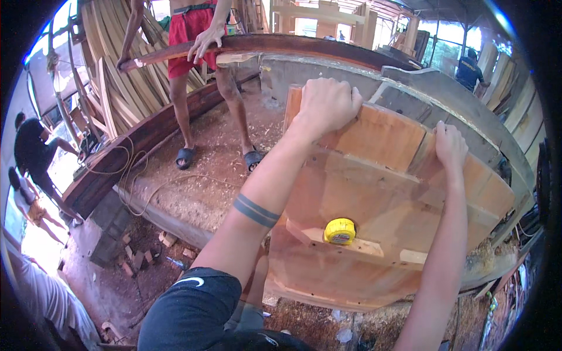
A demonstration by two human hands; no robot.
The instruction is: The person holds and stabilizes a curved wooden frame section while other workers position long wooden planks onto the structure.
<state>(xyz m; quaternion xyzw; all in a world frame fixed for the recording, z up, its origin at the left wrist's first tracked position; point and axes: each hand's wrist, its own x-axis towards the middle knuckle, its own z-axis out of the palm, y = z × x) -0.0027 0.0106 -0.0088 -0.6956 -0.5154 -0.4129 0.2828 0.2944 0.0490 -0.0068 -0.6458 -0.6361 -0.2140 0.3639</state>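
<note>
My left hand point(329, 105) is closed over the top edge of a broad wooden panel point(374, 196), its fingers curled out of sight behind the wood. Farther right, my right hand point(451, 146) grips the same edge near the panel's upper right. The panel stands tilted before me, with battens point(345, 243) across its face. A yellow tape measure point(340, 231) rests on the lower batten. Behind the panel runs a grey curved frame point(328, 76).
Across the frame, a person in red shorts point(191, 35) holds a long dark red beam point(281, 44). Stacked planks point(108, 58) lean at the left. A thin rope point(130, 175) trails over the dusty ground. Brick pieces point(137, 259) lie lower left, near other people point(35, 146).
</note>
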